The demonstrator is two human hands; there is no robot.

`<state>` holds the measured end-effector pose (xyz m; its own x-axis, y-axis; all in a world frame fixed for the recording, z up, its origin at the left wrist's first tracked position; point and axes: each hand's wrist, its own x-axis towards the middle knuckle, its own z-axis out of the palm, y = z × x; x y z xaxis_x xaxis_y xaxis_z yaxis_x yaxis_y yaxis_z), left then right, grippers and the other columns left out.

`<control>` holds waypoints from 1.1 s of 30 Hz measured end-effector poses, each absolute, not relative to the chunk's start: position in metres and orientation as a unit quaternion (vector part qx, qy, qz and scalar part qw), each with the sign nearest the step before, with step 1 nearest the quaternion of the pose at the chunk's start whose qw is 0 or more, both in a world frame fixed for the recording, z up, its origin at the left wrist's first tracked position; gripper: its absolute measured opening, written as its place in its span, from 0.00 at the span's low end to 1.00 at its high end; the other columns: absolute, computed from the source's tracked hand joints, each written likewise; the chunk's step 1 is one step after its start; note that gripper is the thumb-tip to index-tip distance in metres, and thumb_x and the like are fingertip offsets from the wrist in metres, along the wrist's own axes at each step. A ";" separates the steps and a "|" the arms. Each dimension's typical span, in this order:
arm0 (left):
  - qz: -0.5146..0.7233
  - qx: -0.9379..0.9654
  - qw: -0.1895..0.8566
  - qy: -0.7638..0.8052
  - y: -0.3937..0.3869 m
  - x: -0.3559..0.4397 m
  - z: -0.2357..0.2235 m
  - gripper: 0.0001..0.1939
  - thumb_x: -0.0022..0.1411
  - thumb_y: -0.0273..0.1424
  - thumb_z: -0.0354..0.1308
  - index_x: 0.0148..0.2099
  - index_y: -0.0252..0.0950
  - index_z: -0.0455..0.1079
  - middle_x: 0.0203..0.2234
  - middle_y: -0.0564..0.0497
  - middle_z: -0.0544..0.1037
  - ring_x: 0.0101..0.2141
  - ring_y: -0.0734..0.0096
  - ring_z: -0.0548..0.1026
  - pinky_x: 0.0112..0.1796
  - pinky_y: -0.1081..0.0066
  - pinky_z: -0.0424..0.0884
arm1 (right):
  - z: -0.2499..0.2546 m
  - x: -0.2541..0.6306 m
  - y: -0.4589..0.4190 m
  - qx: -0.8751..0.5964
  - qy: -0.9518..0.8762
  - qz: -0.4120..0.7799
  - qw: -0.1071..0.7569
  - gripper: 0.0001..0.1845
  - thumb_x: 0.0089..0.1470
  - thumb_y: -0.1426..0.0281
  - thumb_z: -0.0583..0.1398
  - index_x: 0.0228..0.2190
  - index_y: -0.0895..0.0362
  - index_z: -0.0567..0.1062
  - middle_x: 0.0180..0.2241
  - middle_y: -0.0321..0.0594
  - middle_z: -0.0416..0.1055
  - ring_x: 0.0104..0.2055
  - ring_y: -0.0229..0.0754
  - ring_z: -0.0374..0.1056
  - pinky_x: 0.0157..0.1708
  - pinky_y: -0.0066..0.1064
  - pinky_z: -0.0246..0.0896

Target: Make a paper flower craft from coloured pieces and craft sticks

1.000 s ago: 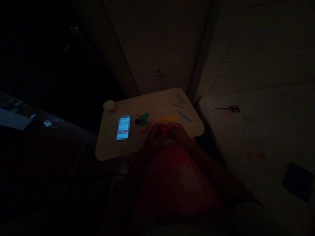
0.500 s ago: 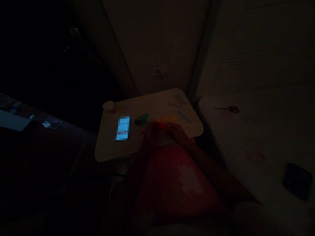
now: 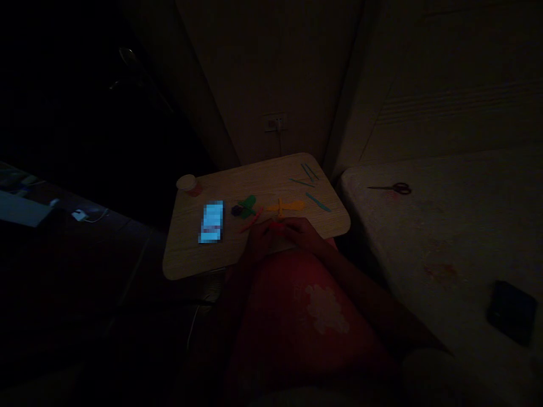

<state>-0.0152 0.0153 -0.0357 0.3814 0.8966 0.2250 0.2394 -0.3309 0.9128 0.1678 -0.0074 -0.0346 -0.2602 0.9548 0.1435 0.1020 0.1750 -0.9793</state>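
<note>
Fingers of our left hand [image 3: 259,235] and right hand [image 3: 301,230] grip a red lump [image 3: 277,226], seemingly so neither alone must steady it.

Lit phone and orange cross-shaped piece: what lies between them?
In the head view, a green piece, a dark purple lump at its left end, and a pink strip lie between them.

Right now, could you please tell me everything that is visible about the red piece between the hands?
The red piece shows as a small patch of plain red, perhaps modelling clay by its look. The left hand and right hand hold it at their fingertips, near the table's close edge. Fingers cover much of it, so its full shape, and any texture in this dimness, cannot be told.
</note>
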 end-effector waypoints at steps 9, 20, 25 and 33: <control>0.414 0.690 0.444 0.394 0.016 -0.012 -0.036 0.20 0.64 0.47 0.59 0.33 0.35 0.78 0.29 0.48 0.80 0.33 0.64 0.76 0.37 0.67 0.73 | -0.039 0.169 -0.004 -0.430 -0.584 0.513 0.460 0.18 0.57 0.55 0.61 0.28 0.57 0.77 0.24 0.35 0.68 0.28 0.38 0.60 0.28 0.28 0.54; 0.373 0.722 0.417 0.408 0.015 -0.015 -0.033 0.24 0.66 0.46 0.53 0.26 0.34 0.73 0.22 0.51 0.74 0.27 0.69 0.69 0.30 0.70 0.65 | -0.036 0.167 -0.005 -0.420 -0.651 0.472 0.421 0.20 0.59 0.54 0.61 0.26 0.58 0.76 0.25 0.35 0.68 0.29 0.37 0.60 0.30 0.28 0.53; 0.366 0.719 0.425 0.410 0.013 -0.015 -0.031 0.23 0.65 0.45 0.53 0.28 0.34 0.75 0.21 0.52 0.74 0.25 0.70 0.68 0.28 0.71 0.64 | -0.038 0.170 -0.005 -0.411 -0.639 0.488 0.430 0.20 0.56 0.54 0.63 0.26 0.58 0.78 0.25 0.36 0.70 0.29 0.38 0.61 0.31 0.29 0.54; 0.404 0.695 0.417 0.425 0.015 -0.014 -0.038 0.24 0.65 0.50 0.54 0.31 0.35 0.75 0.24 0.51 0.76 0.27 0.68 0.70 0.30 0.70 0.68 | -0.041 0.170 -0.004 -0.436 -0.568 0.504 0.483 0.19 0.55 0.54 0.62 0.28 0.58 0.78 0.25 0.37 0.70 0.29 0.38 0.62 0.30 0.29 0.57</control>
